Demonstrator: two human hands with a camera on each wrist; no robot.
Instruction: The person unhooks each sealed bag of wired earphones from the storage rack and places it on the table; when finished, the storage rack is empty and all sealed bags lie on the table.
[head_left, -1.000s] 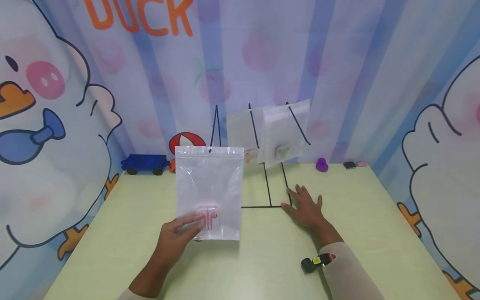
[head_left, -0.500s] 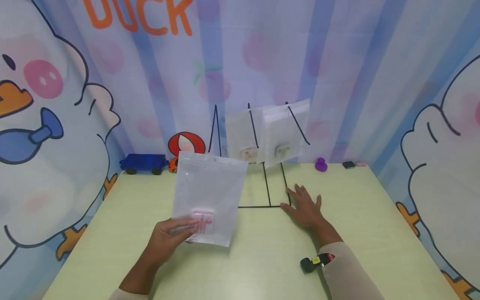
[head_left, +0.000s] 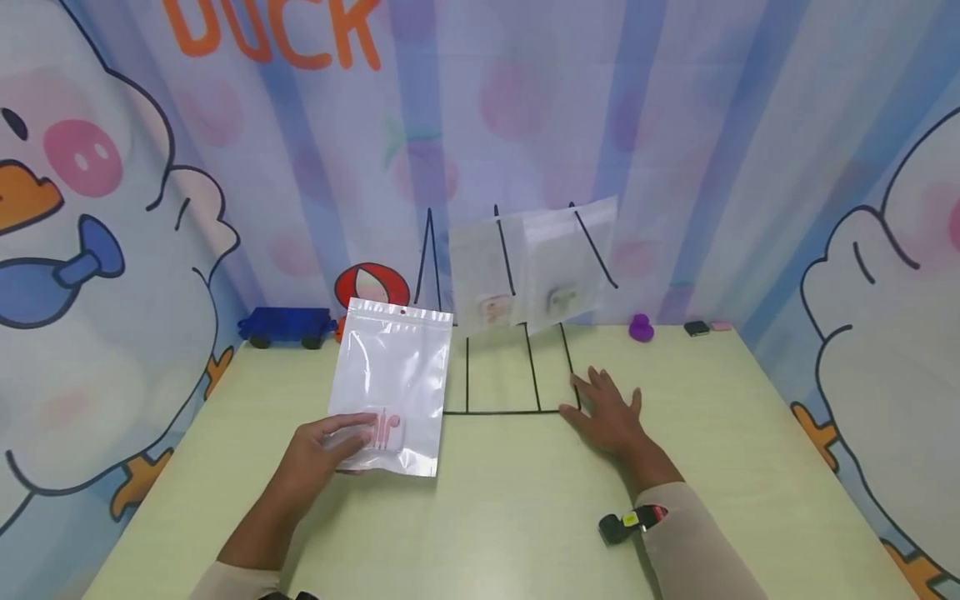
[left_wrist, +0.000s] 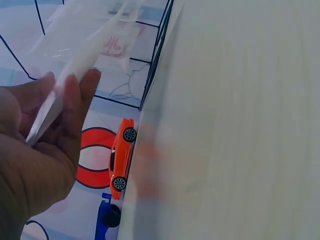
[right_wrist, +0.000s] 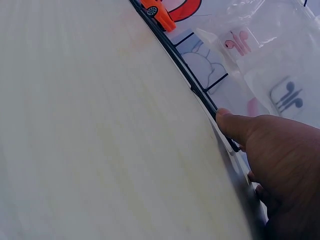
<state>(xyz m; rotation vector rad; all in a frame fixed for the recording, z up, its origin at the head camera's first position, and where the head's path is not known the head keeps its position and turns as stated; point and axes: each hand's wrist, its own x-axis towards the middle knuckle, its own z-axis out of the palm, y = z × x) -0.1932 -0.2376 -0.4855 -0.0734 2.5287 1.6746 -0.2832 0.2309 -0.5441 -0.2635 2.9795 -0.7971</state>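
Observation:
My left hand (head_left: pixel 330 437) pinches the lower edge of a clear plastic zip bag (head_left: pixel 390 375) with pink earphones inside, tilted just above the green table (head_left: pixel 525 517). The left wrist view shows the same bag (left_wrist: pixel 85 55) edge-on between thumb and fingers (left_wrist: pixel 75 100). My right hand (head_left: pixel 603 408) lies flat on the table, fingers spread, at the right corner of a black wire rack's base (head_left: pixel 495 411). Two more earphone bags (head_left: pixel 487 271) (head_left: pixel 570 258) hang on the rack's prongs. In the right wrist view my right hand (right_wrist: pixel 280 165) touches the base wire (right_wrist: pixel 180 65).
A blue toy vehicle (head_left: pixel 285 327) and an orange toy car (left_wrist: pixel 121 152) stand at the table's far left edge. A purple object (head_left: pixel 641 327) and a small black item (head_left: pixel 697 328) sit at the far right. A cartoon curtain hangs close behind.
My left hand has carried the bag down and to the left and tipped it back, away from the rack's left prong. The right hand has stayed still.

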